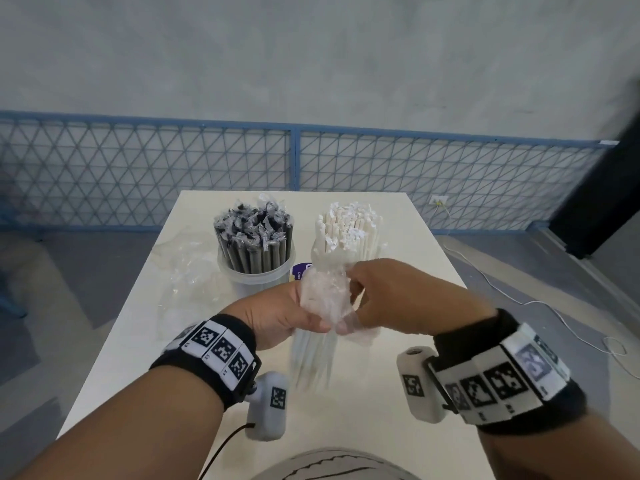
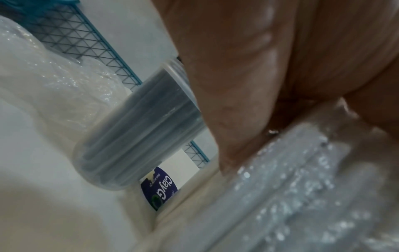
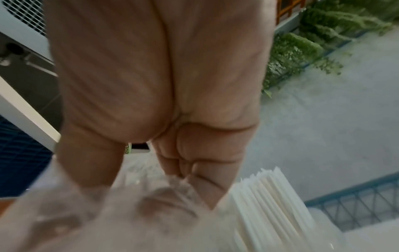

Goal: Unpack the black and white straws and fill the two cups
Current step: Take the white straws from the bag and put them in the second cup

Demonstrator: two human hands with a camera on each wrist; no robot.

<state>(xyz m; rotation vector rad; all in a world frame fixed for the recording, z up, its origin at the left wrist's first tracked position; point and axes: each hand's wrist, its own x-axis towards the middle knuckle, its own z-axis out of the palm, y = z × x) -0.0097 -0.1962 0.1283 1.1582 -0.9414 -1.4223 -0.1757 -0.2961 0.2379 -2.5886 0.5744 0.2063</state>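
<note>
A clear cup [image 1: 258, 273] packed with black wrapped straws [image 1: 254, 237] stands on the white table [image 1: 398, 375]. To its right, white straws [image 1: 346, 230] stand upright, their cup mostly hidden behind my hands. Above the table I hold a clear plastic pack of white straws [image 1: 322, 299]; blurred straws [image 1: 311, 362] stick out below it. My left hand [image 1: 308, 320] grips the pack from the left. My right hand [image 1: 353, 292] pinches its plastic from the right. The left wrist view shows the black-straw cup [image 2: 140, 133] and the pack's plastic [image 2: 302, 187]. The standing white straws [image 3: 265, 196] show in the right wrist view.
An empty crumpled plastic wrapper [image 1: 187, 268] lies on the table left of the black-straw cup. A purple labelled item [image 1: 300, 271] sits between the two cups, also seen as the purple label [image 2: 159, 185]. A blue mesh fence [image 1: 294, 168] runs behind the table.
</note>
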